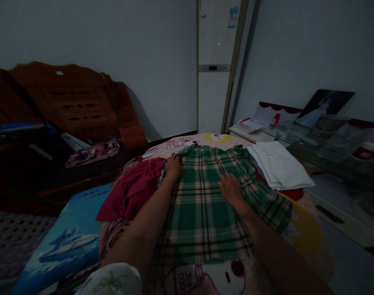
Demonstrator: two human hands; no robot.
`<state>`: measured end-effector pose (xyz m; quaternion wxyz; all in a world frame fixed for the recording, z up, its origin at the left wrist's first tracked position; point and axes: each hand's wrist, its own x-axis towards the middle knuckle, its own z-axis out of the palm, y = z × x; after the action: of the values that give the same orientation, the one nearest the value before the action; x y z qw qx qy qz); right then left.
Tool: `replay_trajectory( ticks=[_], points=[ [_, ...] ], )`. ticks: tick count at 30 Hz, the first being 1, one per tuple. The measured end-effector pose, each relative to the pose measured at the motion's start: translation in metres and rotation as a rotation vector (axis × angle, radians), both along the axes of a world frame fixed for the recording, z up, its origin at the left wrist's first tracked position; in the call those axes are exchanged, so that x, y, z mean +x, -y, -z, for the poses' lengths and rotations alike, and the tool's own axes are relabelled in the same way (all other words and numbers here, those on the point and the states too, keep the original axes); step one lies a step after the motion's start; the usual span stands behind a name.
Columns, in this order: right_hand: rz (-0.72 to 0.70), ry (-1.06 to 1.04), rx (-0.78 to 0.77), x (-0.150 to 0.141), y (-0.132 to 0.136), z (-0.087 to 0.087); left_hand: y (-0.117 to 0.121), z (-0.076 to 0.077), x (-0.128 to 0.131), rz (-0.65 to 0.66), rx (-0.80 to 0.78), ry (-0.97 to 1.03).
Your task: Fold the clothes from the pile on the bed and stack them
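Note:
A green plaid shirt (202, 209) with dark and pale stripes lies spread over a round padded surface in front of me. My left hand (174, 167) is at the shirt's upper left edge, its fingers curled on the cloth. My right hand (230, 186) rests on the right half of the shirt, palm down with the fingers apart. One sleeve (275, 209) stretches out to the lower right; on the left side no sleeve shows. Crumpled magenta cloth (134, 188) sits left of the shirt, close to my left forearm.
Folded white cloth (279, 164) lies at the right, beside the shirt. A patterned pink cover (217, 278) is under everything. Beyond are a glass-topped cabinet (300, 143), a wooden bench (73, 106) and a tall white appliance (213, 98). A blue printed cushion (70, 237) lies lower left.

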<state>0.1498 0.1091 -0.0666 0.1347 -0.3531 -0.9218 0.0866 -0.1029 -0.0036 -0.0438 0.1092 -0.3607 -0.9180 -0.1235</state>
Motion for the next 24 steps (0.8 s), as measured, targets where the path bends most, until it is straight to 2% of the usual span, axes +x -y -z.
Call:
replay_trajectory(
  ticks=[4,7,11,13,18,21,24],
  points=[
    [0.074,0.029,-0.012,-0.003,0.001,-0.002,-0.001,-0.004,0.006,0.005,0.094,-0.064],
    [0.074,0.039,-0.034,-0.004,0.001,-0.002,-0.012,-0.014,0.014,0.149,0.140,-0.069],
    [0.074,0.045,-0.043,-0.003,0.001,-0.003,-0.041,-0.021,0.032,0.436,-0.075,0.100],
    [0.078,0.050,-0.044,-0.003,0.002,-0.004,-0.055,-0.019,0.038,0.483,-0.142,0.146],
    [0.095,0.081,-0.027,-0.003,0.003,-0.007,-0.075,-0.008,0.033,0.375,-0.151,0.159],
    [0.141,0.090,-0.025,-0.003,0.002,-0.008,-0.078,-0.007,0.028,0.310,-0.171,0.208],
    [0.154,0.078,-0.019,-0.003,0.001,-0.008,-0.075,-0.007,0.035,0.270,-0.109,0.145]
  ],
)
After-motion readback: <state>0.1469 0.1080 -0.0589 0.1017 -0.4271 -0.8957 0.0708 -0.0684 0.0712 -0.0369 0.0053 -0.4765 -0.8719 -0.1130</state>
